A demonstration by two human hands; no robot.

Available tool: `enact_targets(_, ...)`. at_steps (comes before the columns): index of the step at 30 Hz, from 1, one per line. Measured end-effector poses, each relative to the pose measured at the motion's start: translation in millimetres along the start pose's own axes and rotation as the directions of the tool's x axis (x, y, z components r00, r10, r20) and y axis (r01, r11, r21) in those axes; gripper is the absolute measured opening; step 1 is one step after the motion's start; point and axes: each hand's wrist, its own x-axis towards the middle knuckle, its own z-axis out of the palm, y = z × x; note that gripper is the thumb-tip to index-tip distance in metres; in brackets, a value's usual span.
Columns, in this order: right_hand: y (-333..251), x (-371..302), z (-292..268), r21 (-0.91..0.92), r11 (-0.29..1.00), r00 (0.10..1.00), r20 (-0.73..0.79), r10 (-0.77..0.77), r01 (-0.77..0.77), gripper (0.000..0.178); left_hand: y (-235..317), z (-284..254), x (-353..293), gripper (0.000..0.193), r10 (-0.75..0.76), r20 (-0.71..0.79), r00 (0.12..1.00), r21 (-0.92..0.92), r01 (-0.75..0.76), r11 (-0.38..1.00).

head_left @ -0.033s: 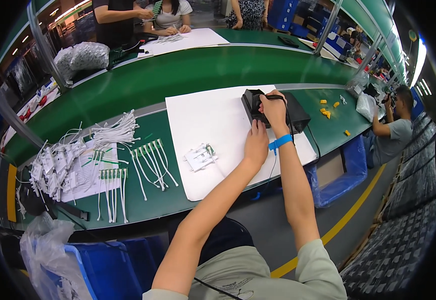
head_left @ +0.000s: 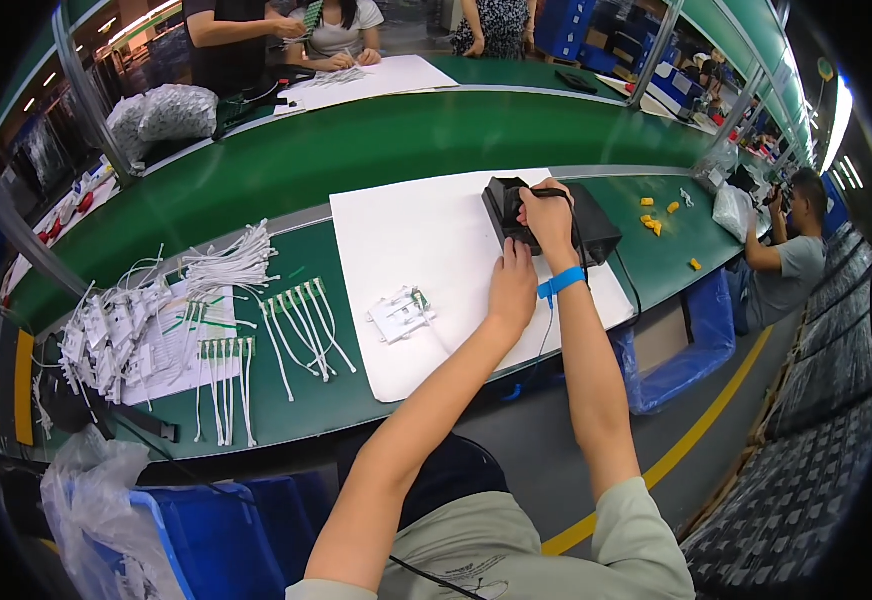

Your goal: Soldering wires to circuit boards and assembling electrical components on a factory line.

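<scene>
My right hand (head_left: 550,218) is closed around a black corded handle (head_left: 538,193), shaped like that of a soldering iron. It is held over the open front of a black box (head_left: 593,222), and the tool's tip is hidden. Just below, my left hand (head_left: 513,285) lies with fingers stretched out and their tips at the box's near edge. I cannot see anything held in it. To the left on a white sheet (head_left: 386,220) rests a small white plastic housing (head_left: 400,315) with a green circuit board at one corner and a white cable.
Green boards with white cables (head_left: 226,348) lie left of the sheet, beside a heap of white cabled housings (head_left: 116,330). Yellow pieces (head_left: 652,228) are scattered to the right. A blue bin (head_left: 211,535) stands below the bench. A co-worker (head_left: 796,255) sits at the right.
</scene>
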Motion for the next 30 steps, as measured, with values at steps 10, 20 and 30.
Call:
enact_targets(10, 0, -4, -2, 0.035, 0.997, 0.997, 0.003, -0.072, 0.072, 0.016, 3, -11, 6, 0.058, -0.055, 0.127, 0.990, -0.032, 0.060, 0.998)
enact_targets(20, -4, 0, -18, -0.251, 0.961, 0.986, -0.081, -0.144, 0.120, 0.018, 8, 4, 5, 0.056, -0.097, 0.159, 0.982, 0.071, 0.087, 0.994)
enact_targets(30, 57, 42, -44, -0.279, 0.920, 0.959, 0.019, -0.283, 0.277, 0.026, 20, 61, 35, 0.052, -0.351, 0.177, 0.920, -0.650, 0.377, 0.660)
